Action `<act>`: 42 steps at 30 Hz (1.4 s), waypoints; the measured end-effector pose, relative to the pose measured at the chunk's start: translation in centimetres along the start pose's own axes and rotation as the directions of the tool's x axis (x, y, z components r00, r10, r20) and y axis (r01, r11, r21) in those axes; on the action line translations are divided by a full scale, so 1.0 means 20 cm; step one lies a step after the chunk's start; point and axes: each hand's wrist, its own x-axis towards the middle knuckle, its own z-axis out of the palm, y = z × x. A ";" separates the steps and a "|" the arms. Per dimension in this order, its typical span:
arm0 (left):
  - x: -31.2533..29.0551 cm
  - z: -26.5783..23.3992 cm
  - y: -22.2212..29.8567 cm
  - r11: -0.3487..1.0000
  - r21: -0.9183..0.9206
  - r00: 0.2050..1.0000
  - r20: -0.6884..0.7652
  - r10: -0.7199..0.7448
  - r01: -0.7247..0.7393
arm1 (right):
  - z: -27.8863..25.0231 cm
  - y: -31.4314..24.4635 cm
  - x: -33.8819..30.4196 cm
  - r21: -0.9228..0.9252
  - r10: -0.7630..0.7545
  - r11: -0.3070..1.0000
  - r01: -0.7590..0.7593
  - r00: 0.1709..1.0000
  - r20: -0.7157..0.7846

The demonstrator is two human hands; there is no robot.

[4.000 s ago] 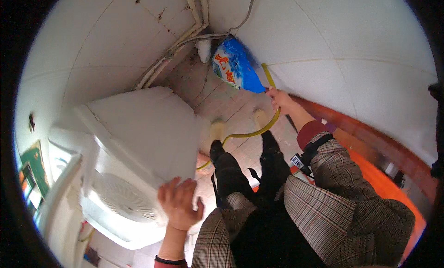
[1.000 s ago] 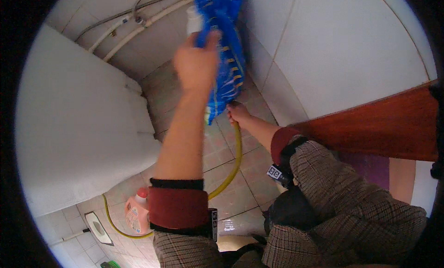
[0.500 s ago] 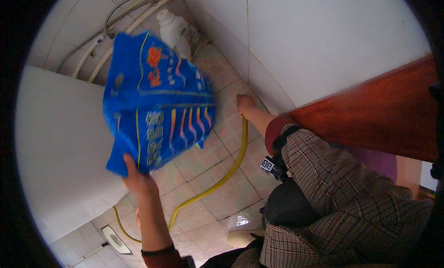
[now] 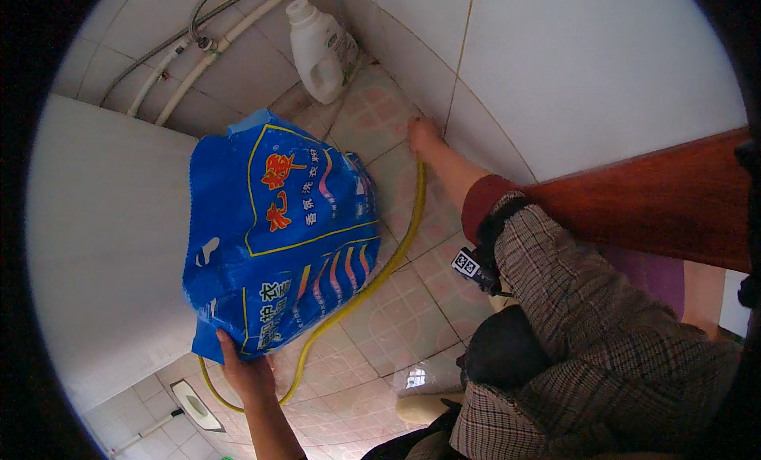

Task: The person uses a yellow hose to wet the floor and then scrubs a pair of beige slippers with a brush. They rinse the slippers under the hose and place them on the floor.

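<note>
A large blue bag of laundry powder (image 4: 273, 230) hangs at the left, beside a white panel. At its lower corner my left hand (image 4: 246, 373) is closed, with the thumb on the printed side and the fingers partly hidden behind. Farther off, close to the tiled wall, my right hand (image 4: 424, 135) is closed around the end of a yellow hose (image 4: 414, 218). From there the hose curves down across the floor and passes behind the bag and my left forearm.
A white plastic bottle with a handle (image 4: 323, 51) stands in the far corner. Pipes (image 4: 198, 75) run along the far left wall. A reddish-brown wooden board (image 4: 642, 198) lies at the right, a floor drain (image 4: 196, 404) at the lower left. Pinkish tiles (image 4: 396, 317) cover the floor.
The bag has come down and nearer in my left hand, so the bottle behind shows fully. My right hand, still on the hose, has shifted slightly farther away along the wall.
</note>
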 end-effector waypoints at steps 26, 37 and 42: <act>0.51 0.09 -0.92 0.888 0.235 0.892 0.134 -0.431 0.394 | 0.08 -0.03 -0.35 -0.245 0.133 0.964 -0.101 0.984 0.118; 0.66 0.75 -1.19 0.982 0.181 0.819 0.556 -0.141 0.046 | 0.25 0.00 -0.93 0.241 0.360 0.748 -0.619 0.683 0.636; 0.50 1.09 -1.02 0.744 0.579 0.811 0.578 -0.088 -0.332 | 0.29 -0.13 -1.01 0.442 0.197 0.539 -0.717 0.617 0.762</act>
